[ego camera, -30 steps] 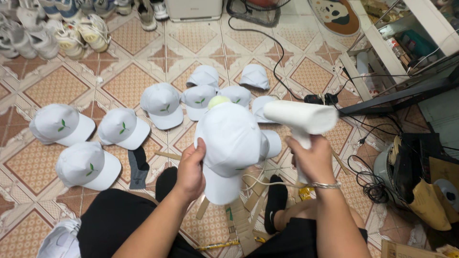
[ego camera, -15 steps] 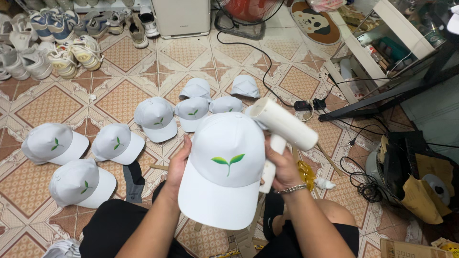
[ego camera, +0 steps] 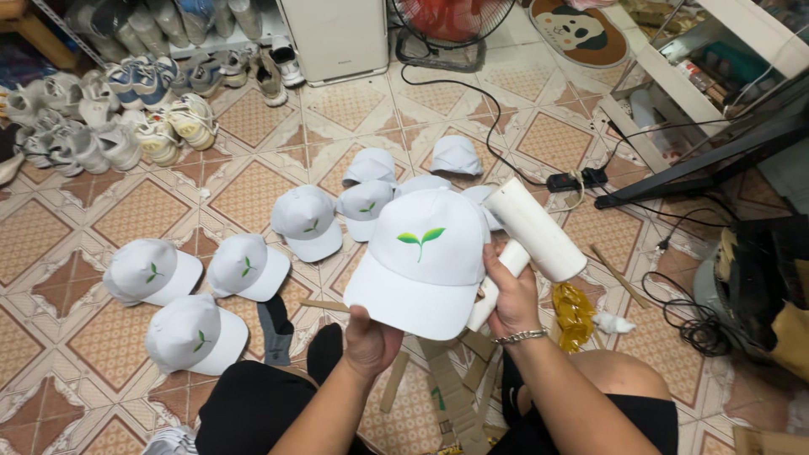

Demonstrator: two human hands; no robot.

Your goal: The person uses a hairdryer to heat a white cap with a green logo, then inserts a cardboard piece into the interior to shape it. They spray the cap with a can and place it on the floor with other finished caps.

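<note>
My left hand (ego camera: 371, 337) grips the brim of a white cap (ego camera: 421, 261) with its green sprout print; my right hand (ego camera: 510, 291) holds a white hair dryer (ego camera: 531, 232). Eight or so printed caps (ego camera: 244, 265) already lie on the floor (ego camera: 152, 211), so I judge the batch well along.

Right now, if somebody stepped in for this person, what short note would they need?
Left hand: grips the brim of a white cap with a green sprout print, front facing up.
Right hand: holds a white hair dryer by its handle, against the cap's side.
On the tiled floor: other printed caps lie laid out beyond the held one; cardboard strips lie by the knees.
Done: this cap's print looks complete. Left: cannot tell.
</note>
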